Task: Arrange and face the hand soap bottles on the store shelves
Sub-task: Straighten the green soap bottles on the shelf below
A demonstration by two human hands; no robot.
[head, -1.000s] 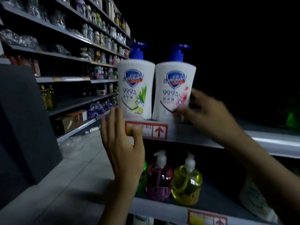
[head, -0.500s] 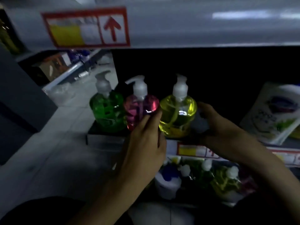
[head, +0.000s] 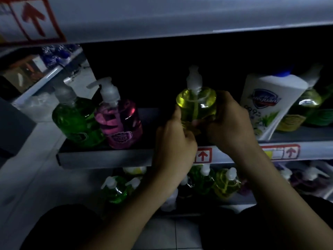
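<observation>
A yellow pump soap bottle [head: 197, 103] stands upright on the middle shelf [head: 108, 157], apart from its neighbours. My left hand [head: 174, 143] grips its lower left side and my right hand [head: 228, 123] wraps its right side. A green pump bottle [head: 75, 121] and a pink pump bottle [head: 119, 123] stand touching each other at the shelf's left end. A white soap bottle [head: 270, 105] with a blue shield label leans at the right.
The upper shelf edge [head: 180, 17] with a red arrow tag [head: 30, 18] hangs close overhead. More yellow-green bottles [head: 302, 109] stand far right. The lower shelf holds several green and yellow pump bottles [head: 225, 183]. Tiled floor and another aisle lie to the left.
The view dropped from the top shelf's white bottles to the middle shelf. Both hands took hold of the yellow bottle, which now stands further right, away from the pink one.
</observation>
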